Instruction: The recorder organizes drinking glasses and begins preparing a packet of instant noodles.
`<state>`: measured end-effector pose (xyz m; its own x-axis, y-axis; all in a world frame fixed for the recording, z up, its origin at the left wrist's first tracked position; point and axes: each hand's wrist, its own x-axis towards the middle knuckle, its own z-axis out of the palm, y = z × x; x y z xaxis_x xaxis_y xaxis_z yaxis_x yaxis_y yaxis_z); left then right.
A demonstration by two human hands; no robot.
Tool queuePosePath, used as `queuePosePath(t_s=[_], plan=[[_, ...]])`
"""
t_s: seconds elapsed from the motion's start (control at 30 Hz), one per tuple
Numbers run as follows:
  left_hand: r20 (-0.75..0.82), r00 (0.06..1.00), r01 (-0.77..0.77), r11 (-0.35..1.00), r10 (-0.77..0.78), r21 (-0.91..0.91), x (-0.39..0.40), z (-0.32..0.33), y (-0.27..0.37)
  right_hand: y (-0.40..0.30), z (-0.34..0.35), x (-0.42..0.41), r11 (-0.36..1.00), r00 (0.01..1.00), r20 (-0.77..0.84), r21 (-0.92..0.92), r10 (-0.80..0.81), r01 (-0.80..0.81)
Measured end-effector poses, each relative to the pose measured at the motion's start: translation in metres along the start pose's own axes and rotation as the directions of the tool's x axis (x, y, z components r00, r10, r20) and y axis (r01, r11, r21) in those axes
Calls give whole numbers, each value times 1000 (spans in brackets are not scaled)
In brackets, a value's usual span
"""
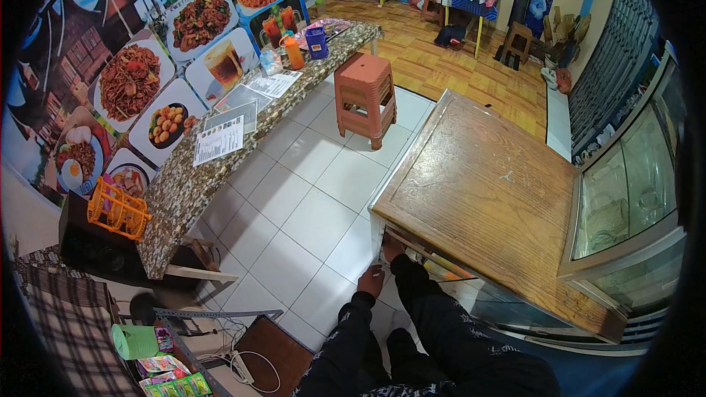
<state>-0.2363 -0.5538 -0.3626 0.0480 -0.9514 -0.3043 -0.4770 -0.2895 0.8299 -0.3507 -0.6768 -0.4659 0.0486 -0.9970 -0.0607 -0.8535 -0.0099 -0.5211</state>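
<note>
My right hand [392,248] reaches in under the near left corner of a wooden-topped cabinet [480,171]. Its fingers are partly hidden there, and whatever they touch does not show. Just outside the cabinet's white end, my left hand [370,280] hangs over the tiled floor with its fingers bent. Whether it touches the cabinet edge or holds something small is unclear. Below the top, the cabinet's side is open at a shelf space [441,271] with colourful items inside, only partly visible.
A granite-topped counter [220,182] along the left carries menu sheets [219,140], an orange bottle [294,52] and an orange plastic basket [117,209]. Stacked plastic stools [365,96] stand on the tiles. A glass display case [629,204] borders the cabinet's right. A power strip [241,368] with cables lies lower left.
</note>
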Motion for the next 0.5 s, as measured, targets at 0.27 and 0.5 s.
queuePosePath(t_s=[0.27, 0.5], plan=[[28, 995, -90, 994, 92, -61, 6, 32, 25, 115, 94, 55, 750, 875, -409, 656, 260, 84], [-73, 997, 1, 1000, -1, 6, 1, -5, -1, 43, 146, 50, 990, 972, 234, -141, 28, 5]])
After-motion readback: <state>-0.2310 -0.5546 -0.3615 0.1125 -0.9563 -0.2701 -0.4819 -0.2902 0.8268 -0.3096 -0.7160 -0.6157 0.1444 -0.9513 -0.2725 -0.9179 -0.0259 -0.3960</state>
